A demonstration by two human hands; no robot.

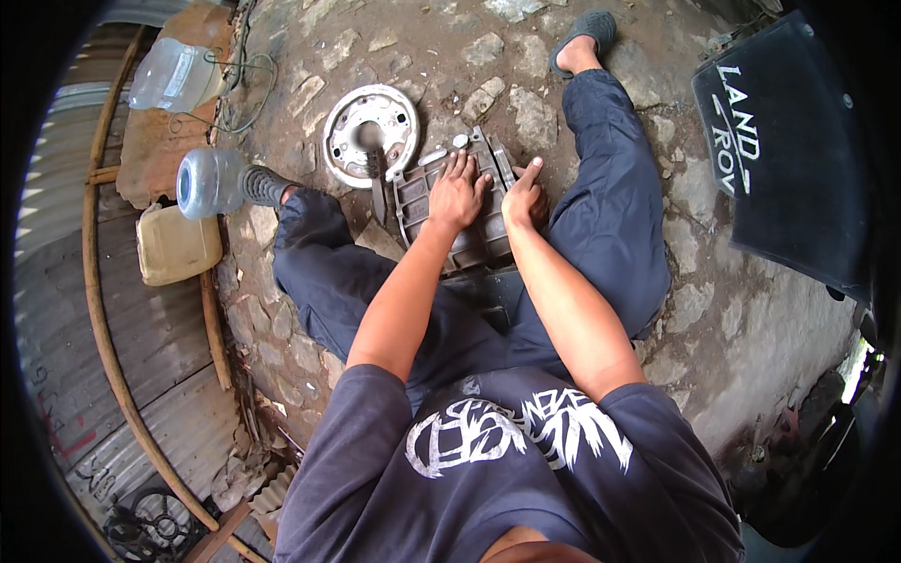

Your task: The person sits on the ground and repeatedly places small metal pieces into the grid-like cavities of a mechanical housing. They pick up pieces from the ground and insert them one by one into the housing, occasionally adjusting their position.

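Note:
I sit on stone ground with my legs spread. Between them lies a grey ribbed metal housing [474, 246]. My left hand [455, 190] rests flat on top of it with fingers spread. My right hand [523, 200] is curled at the housing's right edge, thumb pointing up; whether it grips anything I cannot tell. A round metal backing plate [349, 120] lies just beyond the housing to the left, with a dark tool [377, 192] lying beside it.
Clear plastic bottles [208, 180] [174, 75] and a beige jerrycan [175, 246] lie at the left by corrugated sheet metal [160, 347]. A black mud flap [788, 159] stands at the right. Loose stones cover the ground [526, 94].

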